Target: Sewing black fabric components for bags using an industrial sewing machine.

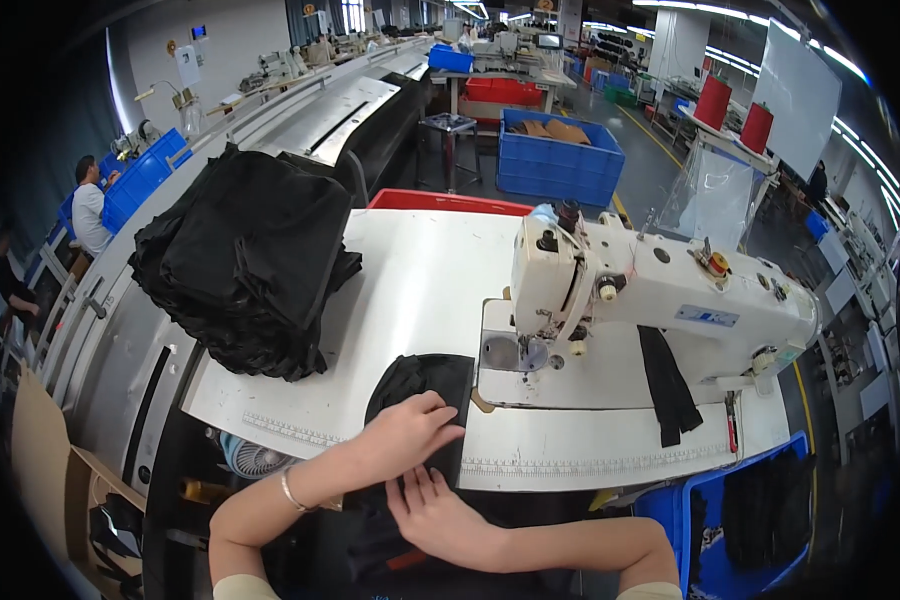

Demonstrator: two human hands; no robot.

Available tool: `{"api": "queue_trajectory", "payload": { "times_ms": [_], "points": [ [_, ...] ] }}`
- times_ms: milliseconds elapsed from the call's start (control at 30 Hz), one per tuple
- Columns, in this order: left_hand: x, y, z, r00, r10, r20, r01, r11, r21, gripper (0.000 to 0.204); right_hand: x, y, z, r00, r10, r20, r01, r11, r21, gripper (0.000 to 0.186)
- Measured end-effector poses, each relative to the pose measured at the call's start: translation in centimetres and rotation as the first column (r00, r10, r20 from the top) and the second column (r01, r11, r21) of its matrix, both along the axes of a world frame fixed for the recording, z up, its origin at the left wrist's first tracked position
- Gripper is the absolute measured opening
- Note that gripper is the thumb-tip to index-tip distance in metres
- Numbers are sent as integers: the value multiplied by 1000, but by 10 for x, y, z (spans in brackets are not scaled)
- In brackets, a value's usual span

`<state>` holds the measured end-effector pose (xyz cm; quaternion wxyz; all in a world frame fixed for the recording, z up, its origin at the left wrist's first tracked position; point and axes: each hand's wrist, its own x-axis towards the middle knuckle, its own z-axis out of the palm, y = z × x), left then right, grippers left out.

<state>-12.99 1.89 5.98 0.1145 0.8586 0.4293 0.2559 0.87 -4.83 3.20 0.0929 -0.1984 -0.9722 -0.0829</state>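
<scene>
A piece of black fabric [420,378] lies on the white sewing table [400,280], draping over its front edge. My left hand [412,432], with a bracelet at the wrist, is over this fabric, fingers curled; whatever they may grip is hidden. Just below it, my right hand [440,515] rests on the hanging part of the fabric with fingers extended. A white industrial sewing machine [670,280] stands to the right, a narrow black strip [665,390] lying beside it. At the left of the tabletop sits a tall pile of black cut pieces [240,260].
A blue bin [690,540] with dark cloth is at lower right, a cardboard box [50,450] at lower left. Beyond the table are a red tray [440,200], a blue crate [560,170] and red thread cones [710,102]. A seated co-worker [90,205] is at far left.
</scene>
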Motion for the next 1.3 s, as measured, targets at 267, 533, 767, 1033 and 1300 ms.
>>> {"api": "queue_trajectory", "payload": {
  "times_ms": [267, 533, 767, 1033, 1300],
  "points": [
    [14, 18, -26, 901, 198, -387, -187, 980, 66, 19, -27, -6, 17, 977, 156, -144, -166, 985, -56, 43],
    [-13, 12, -9, 855, 452, 253, -384, 881, -276, 24, 63, 63, 11, 921, 295, -256, -283, 956, 82, 43],
    [-1, -1, 15, 898, 441, 0, -440, 897, 36, 18, 25, 111, -11, 984, 126, -125, -87, 956, 281, 40],
    [40, 92, -2, 939, 311, -144, -249, 908, 338, 18, 46, 110, -35, 878, 102, -467, -344, 813, -469, 45],
    [61, 158, -55, 999, 37, -20, -35, 994, 106, 17, 121, 117, -15, 962, 221, -158, -270, 840, -471, 52]
  ]
}}
